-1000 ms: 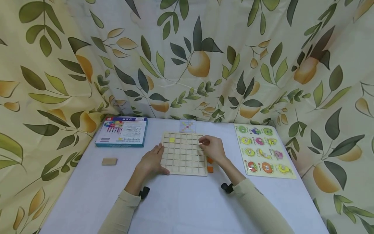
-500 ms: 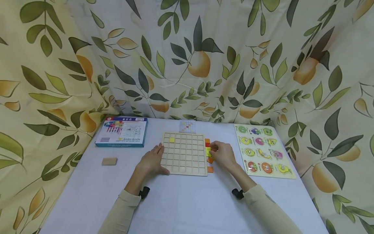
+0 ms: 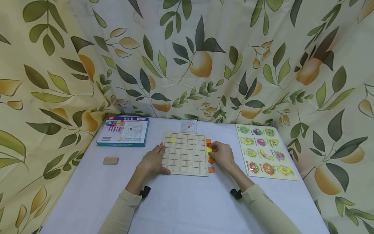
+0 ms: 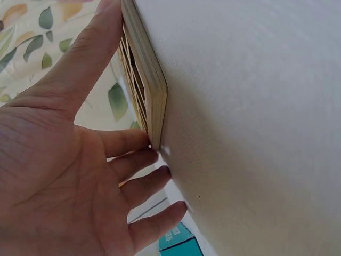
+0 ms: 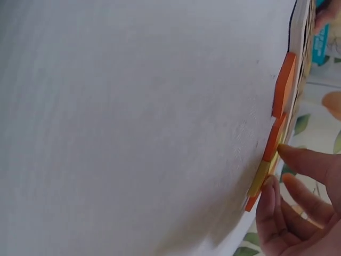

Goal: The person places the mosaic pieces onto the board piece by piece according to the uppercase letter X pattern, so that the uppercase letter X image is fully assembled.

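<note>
A wooden grid board (image 3: 185,156) lies on the white table, with one yellow tile (image 3: 173,139) set in a far-left cell. My left hand (image 3: 155,160) rests flat against the board's near-left corner; in the left wrist view its straight fingers (image 4: 133,165) and thumb touch the board's edges (image 4: 146,80). My right hand (image 3: 217,151) is at the board's right edge and pinches a second yellow tile (image 3: 209,151) from a row of loose tiles. The right wrist view shows that yellow tile (image 5: 259,178) between fingertips (image 5: 269,192) and thumb, beside orange tiles (image 5: 284,85).
Loose orange tiles (image 3: 211,169) lie along the board's right side. A fruit peg puzzle (image 3: 266,151) sits at the right, a blue box (image 3: 123,131) at the far left, a small wooden block (image 3: 110,160) near the left edge, a pattern card (image 3: 188,126) behind the board. Leaf-print curtains enclose the table.
My right hand moved off the board's right columns to the loose tiles beside it and closed its fingers on a yellow tile. The left hand stayed put.
</note>
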A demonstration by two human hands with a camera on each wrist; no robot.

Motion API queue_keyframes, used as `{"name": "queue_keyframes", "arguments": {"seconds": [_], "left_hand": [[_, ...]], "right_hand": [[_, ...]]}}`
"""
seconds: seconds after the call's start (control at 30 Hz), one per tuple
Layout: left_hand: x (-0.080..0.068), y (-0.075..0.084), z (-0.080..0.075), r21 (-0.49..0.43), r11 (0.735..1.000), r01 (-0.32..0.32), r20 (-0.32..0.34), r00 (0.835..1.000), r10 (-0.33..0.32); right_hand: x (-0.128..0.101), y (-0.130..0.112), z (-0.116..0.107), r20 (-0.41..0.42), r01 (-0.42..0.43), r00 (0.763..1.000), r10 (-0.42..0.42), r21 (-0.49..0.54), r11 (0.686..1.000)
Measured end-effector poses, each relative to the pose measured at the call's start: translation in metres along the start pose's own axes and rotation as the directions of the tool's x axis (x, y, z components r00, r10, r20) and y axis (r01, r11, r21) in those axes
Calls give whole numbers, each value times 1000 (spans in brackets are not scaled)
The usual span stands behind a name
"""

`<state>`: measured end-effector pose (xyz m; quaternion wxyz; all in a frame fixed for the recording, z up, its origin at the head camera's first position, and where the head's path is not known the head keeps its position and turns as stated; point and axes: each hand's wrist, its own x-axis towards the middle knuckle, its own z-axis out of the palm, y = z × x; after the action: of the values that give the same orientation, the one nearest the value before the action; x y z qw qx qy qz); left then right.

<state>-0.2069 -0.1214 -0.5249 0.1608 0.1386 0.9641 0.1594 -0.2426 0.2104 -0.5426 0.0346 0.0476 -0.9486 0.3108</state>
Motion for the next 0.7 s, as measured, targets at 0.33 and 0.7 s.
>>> {"name": "queue_keyframes", "arguments": {"seconds": [0.33,0.7], "left_hand": [[1,-1,0,-1,1000,3,0,1000,-3],[2,-2,1,-4,1000,-2,-3,1000,2]], "right_hand": [[-1,-1,2,-30,-51,998,52,24,998],[-1,1,4,-71,13,997,-9,50,999]]}}
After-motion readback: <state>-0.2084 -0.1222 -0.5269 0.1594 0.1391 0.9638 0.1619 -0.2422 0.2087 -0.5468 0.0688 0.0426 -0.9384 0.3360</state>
